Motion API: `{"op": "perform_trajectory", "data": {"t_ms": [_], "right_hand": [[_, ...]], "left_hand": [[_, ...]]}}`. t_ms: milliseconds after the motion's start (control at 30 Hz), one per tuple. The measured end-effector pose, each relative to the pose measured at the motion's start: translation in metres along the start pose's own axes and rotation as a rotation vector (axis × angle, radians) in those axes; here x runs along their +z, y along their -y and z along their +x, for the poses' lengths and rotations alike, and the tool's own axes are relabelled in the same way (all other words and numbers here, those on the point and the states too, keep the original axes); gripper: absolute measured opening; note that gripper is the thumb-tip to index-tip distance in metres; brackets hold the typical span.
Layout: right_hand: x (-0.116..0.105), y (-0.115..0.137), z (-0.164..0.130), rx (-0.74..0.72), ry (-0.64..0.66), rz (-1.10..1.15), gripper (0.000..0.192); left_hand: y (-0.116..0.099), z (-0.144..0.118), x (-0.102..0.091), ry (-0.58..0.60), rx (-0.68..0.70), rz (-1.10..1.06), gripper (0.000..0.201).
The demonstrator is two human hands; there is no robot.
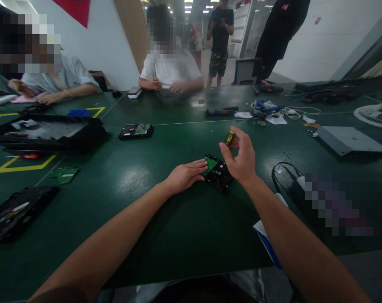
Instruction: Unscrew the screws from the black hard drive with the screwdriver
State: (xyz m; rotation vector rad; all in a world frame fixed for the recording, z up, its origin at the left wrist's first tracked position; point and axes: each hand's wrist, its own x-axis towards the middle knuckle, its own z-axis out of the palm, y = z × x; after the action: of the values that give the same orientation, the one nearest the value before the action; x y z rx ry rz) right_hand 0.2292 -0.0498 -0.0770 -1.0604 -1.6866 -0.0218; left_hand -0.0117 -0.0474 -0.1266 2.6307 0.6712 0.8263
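Observation:
A black hard drive (pixel 220 176) with a green circuit board (pixel 209 164) on top lies on the dark green table (pixel 165 210) in front of me. My left hand (pixel 186 174) rests flat on the drive's left side, fingers over the green board. My right hand (pixel 239 158) is above the drive's right side, fingers closed on a small screwdriver with a yellow and black handle (pixel 230 137), held upright with its tip pointing down at the drive.
A second hard drive (pixel 136 131) lies farther back. A black tray (pixel 45 132) and loose green boards (pixel 63 174) are at left, another black device (pixel 17 212) at near left. A grey case (pixel 348 140), cables (pixel 282 111) and tools sit at right. Other people sit across the table.

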Motion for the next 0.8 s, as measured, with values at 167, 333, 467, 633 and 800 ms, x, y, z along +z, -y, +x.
{"op": "perform_trajectory", "data": {"t_ms": [167,333,467,633,800], "right_hand": [[-0.002,-0.0006,0.0015,-0.042,-0.002,-0.036,0.053],[0.0011,-0.0006,-0.0009,-0.018,0.027,0.024,0.058],[-0.0013,0.0015,0.0007,-0.027,-0.006,-0.017,0.055],[-0.0012,-0.002,0.0004,-0.044,0.013,-0.042,0.058],[0.0014,-0.0026,-0.0012,-0.027,0.039,-0.009,0.061]], "left_hand": [[-0.0003,0.0002,-0.0007,0.011,-0.002,0.003,0.046],[0.0003,0.0001,-0.0008,0.008,0.0,0.0,0.046],[0.0001,-0.0001,-0.0001,-0.002,0.004,-0.005,0.045],[-0.0004,0.0001,-0.0002,-0.003,0.004,-0.003,0.046],[0.0004,-0.0001,0.0003,-0.008,0.006,-0.005,0.046]]}}
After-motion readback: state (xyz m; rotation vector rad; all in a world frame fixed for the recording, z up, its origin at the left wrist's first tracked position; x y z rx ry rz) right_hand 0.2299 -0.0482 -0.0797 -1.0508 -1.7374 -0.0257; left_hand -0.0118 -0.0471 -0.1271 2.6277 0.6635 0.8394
